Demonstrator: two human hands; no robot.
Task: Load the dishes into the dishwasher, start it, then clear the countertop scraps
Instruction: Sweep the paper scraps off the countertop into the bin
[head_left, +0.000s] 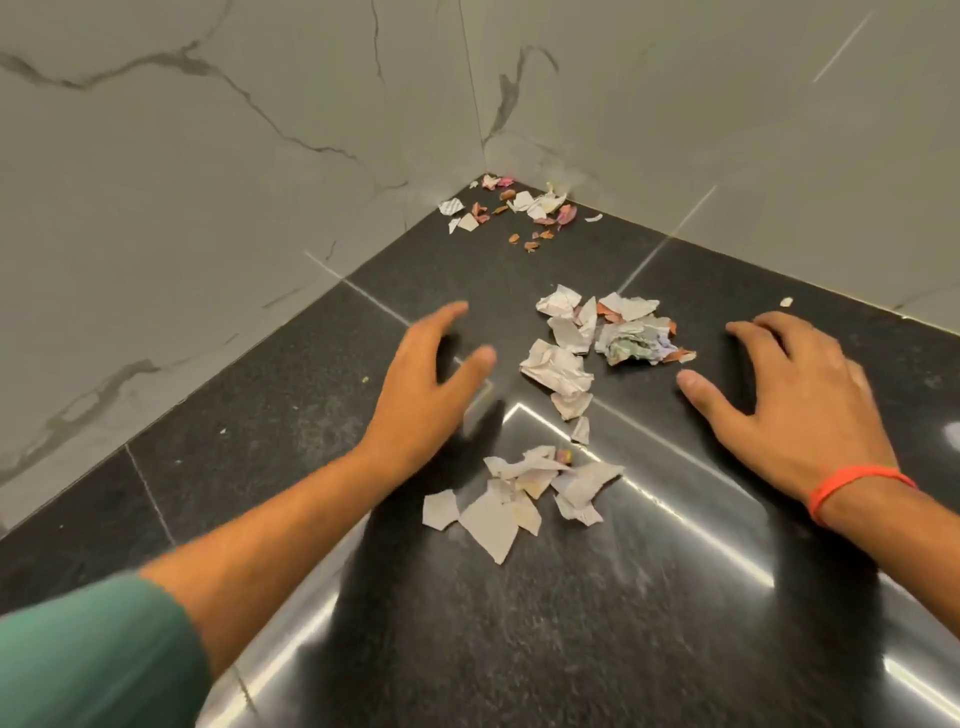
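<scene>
Torn paper and peel scraps lie in three groups on the black stone countertop (260, 415). A crumpled middle pile (597, 343) sits between my hands. A flatter near pile (519, 499) lies closer to me. A far pile (514, 208) with pink and orange bits rests in the wall corner. My left hand (431, 379) hovers just left of the middle pile, fingers apart, holding nothing. My right hand (795, 395), with an orange band on the wrist, is spread to the right of that pile, also holding nothing.
Grey marble-pattern walls (208, 156) close the counter on the left and the back, meeting at a corner. A single small scrap (786, 302) lies near the right wall. Bright light reflections streak the counter surface near me.
</scene>
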